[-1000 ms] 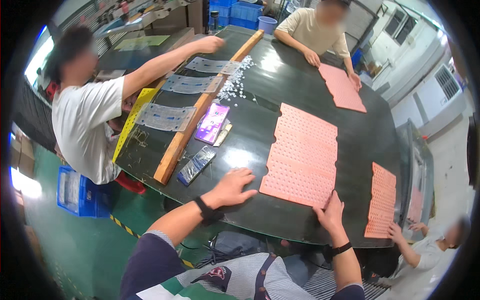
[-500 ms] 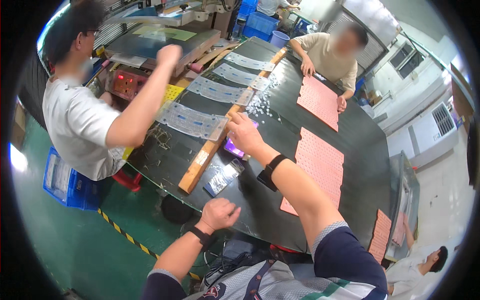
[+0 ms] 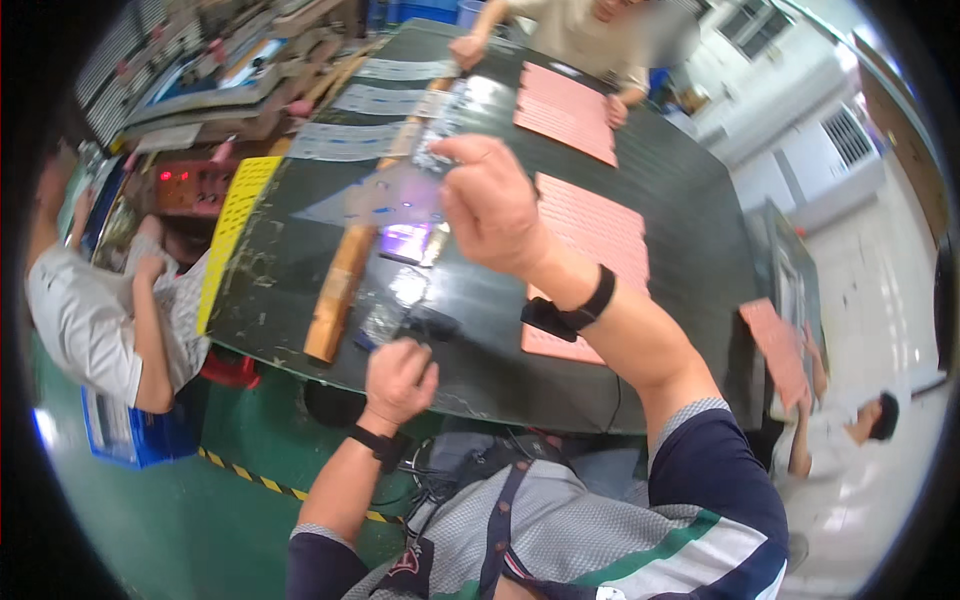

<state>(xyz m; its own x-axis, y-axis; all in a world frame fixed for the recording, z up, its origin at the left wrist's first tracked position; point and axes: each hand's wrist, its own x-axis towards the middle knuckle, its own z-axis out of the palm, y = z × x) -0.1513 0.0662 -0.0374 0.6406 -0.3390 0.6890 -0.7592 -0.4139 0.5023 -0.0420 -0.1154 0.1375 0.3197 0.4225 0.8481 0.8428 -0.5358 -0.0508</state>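
Observation:
My right hand (image 3: 492, 208) is raised over the table with its fingers closed on the end of a clear plastic sheet (image 3: 372, 200) with blue marks. The sheet hangs tilted to the left above a wooden bar (image 3: 340, 290) and is smeared by motion. Under it lies a phone-like thing with a lit purple screen (image 3: 405, 240). My left hand (image 3: 400, 382) is curled closed near the table's front edge, and nothing shows in it. Just beyond it lies a shiny clear plastic packet (image 3: 385, 318).
Several more clear sheets (image 3: 350, 142) lie across the bar, beside scattered small white bits. Pink perforated boards (image 3: 590, 235) lie on the dark table (image 3: 480, 375). A yellow perforated board (image 3: 238, 225) is at the left. Co-workers sit left, opposite and far right.
My right hand has lifted the nearest sheet off the table. My left hand stays curled near the front edge. My view has shifted, and the left co-worker's raised arm has come down.

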